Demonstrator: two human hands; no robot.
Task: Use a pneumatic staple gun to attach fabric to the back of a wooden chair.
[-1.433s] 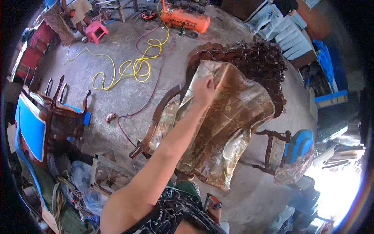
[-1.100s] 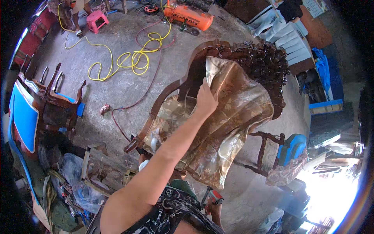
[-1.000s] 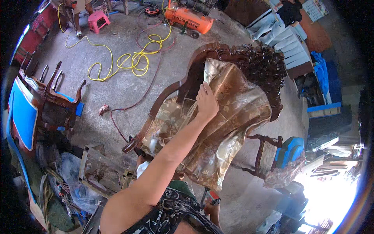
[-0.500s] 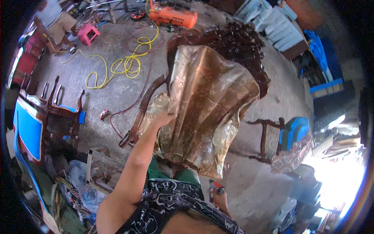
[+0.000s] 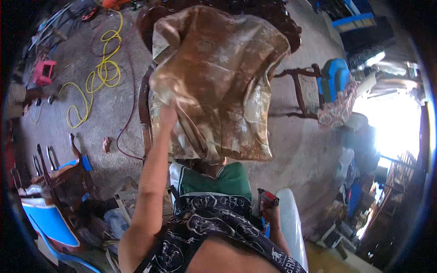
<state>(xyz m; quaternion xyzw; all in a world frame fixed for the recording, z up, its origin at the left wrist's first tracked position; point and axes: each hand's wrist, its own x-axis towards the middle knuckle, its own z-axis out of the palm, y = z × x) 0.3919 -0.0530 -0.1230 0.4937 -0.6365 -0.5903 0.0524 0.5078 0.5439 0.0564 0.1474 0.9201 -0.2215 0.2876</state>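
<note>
Gold-brown floral fabric [image 5: 218,77] lies loosely in folds over the seat and back of a dark carved wooden chair [image 5: 291,34] in front of me. My left hand [image 5: 168,113] is closed on the fabric at its left side, and folds run down from there; the fingers are slightly blurred. Low at my right side, my right hand [image 5: 271,214] grips a red and black staple gun [image 5: 267,199], held away from the fabric. The chair's left arm [image 5: 144,100] shows beside the fabric, while most of the seat is hidden under it.
A yellow hose [image 5: 107,68] coils on the concrete floor at the left, near a pink stool [image 5: 44,73]. An upturned chair with a blue panel [image 5: 50,223] lies at lower left. Another chair with a blue part [image 5: 337,77] stands right. A pale wrapped piece [image 5: 291,223] is beside my right arm.
My view has shifted toward the right, and the chair now sits higher in it. My left hand has shifted the fabric, which bunches at its left side. The staple gun stays in my right hand.
</note>
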